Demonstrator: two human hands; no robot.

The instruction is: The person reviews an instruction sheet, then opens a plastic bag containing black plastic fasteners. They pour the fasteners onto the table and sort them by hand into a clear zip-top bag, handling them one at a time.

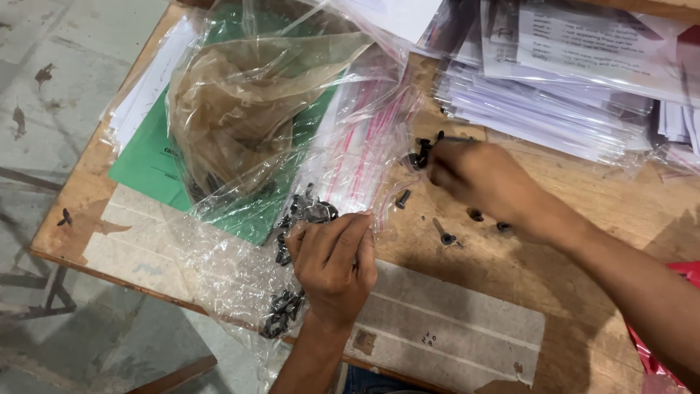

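Your right hand [477, 179] pinches black screws [423, 152], apparently at the zip bag [364, 157]; your left hand [332, 263] is curled on its edge; loose screws [446, 237] remain.

Clear red-striped zip bags [364, 146] beside a crumpled clear plastic bag [255, 95]

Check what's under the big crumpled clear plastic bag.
Under the big crumpled clear plastic bag lies a green paper sheet on white papers; small dark screws show near its edge. Anything deeper is hidden by folds.

Soft even light, slight motion blur
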